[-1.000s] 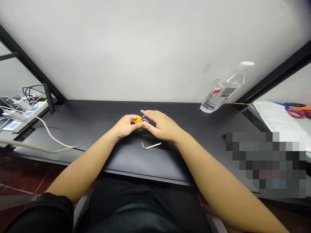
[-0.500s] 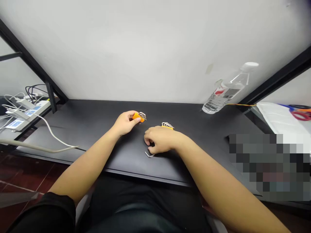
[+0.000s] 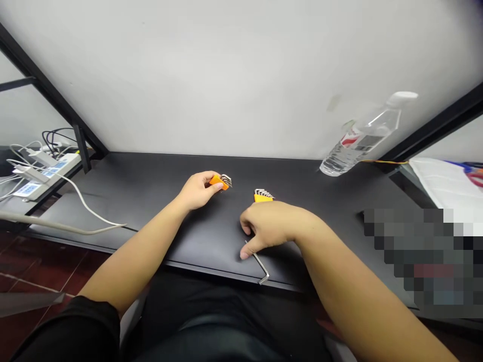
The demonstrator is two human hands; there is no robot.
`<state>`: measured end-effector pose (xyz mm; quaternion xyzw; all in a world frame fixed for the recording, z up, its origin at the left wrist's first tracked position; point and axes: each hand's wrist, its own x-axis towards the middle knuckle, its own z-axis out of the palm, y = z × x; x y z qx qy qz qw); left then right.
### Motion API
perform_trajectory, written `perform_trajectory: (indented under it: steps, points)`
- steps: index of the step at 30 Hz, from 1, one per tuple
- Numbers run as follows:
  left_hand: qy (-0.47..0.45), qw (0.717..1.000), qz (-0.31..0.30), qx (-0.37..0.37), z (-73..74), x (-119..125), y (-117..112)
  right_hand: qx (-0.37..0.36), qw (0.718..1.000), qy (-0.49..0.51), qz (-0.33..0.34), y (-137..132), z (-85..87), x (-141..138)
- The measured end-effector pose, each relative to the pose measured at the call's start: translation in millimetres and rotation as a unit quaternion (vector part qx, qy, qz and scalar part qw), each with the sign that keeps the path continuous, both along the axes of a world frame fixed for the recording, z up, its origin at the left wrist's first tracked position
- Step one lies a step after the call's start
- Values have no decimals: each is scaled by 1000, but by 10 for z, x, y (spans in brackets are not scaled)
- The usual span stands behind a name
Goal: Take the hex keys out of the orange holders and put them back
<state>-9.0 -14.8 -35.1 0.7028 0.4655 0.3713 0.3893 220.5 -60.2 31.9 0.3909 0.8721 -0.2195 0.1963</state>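
My left hand [image 3: 198,192] pinches an orange hex key holder [image 3: 219,182] between thumb and fingers; the bent ends of several metal hex keys stick out on its right. A loose L-shaped hex key [image 3: 261,265] lies near the table's front edge, its short arm at the lower right. My right hand [image 3: 269,226] is over the table, with curled fingers and the thumb apart from them. Its thumb crosses the key's upper end; whether it presses on it I cannot tell. Just behind this hand lies a yellow hex key holder [image 3: 263,198] with several keys, partly covered.
On the black table [image 3: 158,173], a water bottle [image 3: 362,138] stands at the back right. A white cable [image 3: 88,208] crosses the left side from a power strip [image 3: 47,176]. At the right are a white sheet [image 3: 445,183] and a pixelated area. A wall [image 3: 226,75] rises behind.
My right hand has shifted right and towards me, and its thumb has come away from the fingers. The loose hex key has turned and shows more of its length. The left hand keeps its holder.
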Motion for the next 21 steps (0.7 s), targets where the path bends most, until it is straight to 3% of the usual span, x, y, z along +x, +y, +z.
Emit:
perform_trajectory:
  steps: [3, 7, 10, 15, 17, 21]
  points:
    - [2, 1000, -1, 0, 5, 4, -5, -2, 1000, -15, 21, -74, -61, -88]
    - [2, 1000, -1, 2, -5, 7, -2, 25, 995, 78, 49, -37, -129, -127]
    - [-5, 1000, -2, 0, -11, 3, 1, 55, 992, 113, 27, 30, -107, -42]
    - [-2, 1000, -6, -2, -5, 0, 3, -52, 998, 37, 6, -27, -44, 23]
    - [4, 1000, -7, 3, -4, 6, 1, -62, 997, 42, 17, -65, -59, -31]
    - [3, 1000, -5, 10, -10, 16, -5, 16, 993, 111, 28, -28, -146, -125]
